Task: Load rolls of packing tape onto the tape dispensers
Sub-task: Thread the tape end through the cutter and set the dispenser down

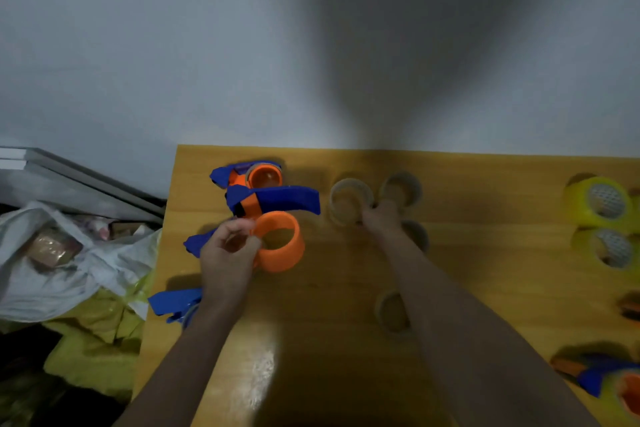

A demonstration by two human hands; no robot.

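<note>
Yellow wooden counter (485,253): left hand (227,253) holds the orange-and-blue plastic tape dispenser (277,241). Right hand (379,217) pinches a clear tape roll (348,199), which might slip and roll away.

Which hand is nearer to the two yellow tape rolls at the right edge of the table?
The right hand. It reaches among the brown rolls mid-table, apart from the yellow tape rolls. The left hand holds the orange dispenser, farther left.

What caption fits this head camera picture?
Left hand holds an orange dispenser; right hand reaches a tape roll.
</note>
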